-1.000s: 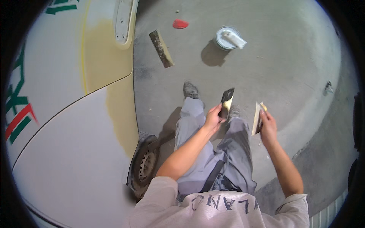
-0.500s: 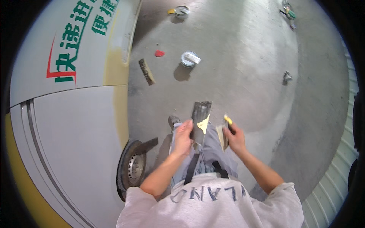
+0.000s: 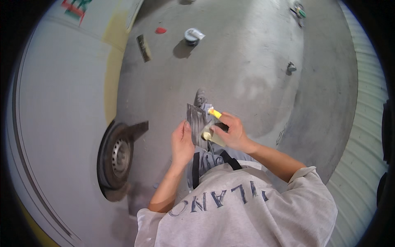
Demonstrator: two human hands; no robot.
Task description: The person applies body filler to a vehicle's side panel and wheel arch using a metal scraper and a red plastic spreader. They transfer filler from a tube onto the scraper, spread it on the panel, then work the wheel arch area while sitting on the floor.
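My left hand (image 3: 182, 142) is closed on the edge of a dark, streaked flat putty board (image 3: 196, 119), held tilted in front of my body. My right hand (image 3: 233, 131) grips a pale, broad-bladed putty scraper (image 3: 218, 139), its blade close against the board's right side. From the same hand sticks out a bright yellow tube-like piece (image 3: 215, 113) with a whitish end; its exact kind is unclear. A small lump of cream-yellow putty (image 3: 206, 135) sits where blade and board meet; I cannot tell which of them carries it.
On the left stands a light-coloured van (image 3: 66, 103) with a yellowish patch along its edge and a wheel (image 3: 120, 158). A lidded can (image 3: 192, 37), a dark strip (image 3: 144, 48), a red piece (image 3: 161, 30) and a small metallic object (image 3: 291, 67) lie on the concrete floor.
The scraper has come left against the board, and the putty lump looks smaller and rounder. My view has shifted, so the van's wheel appears further left and the can higher.
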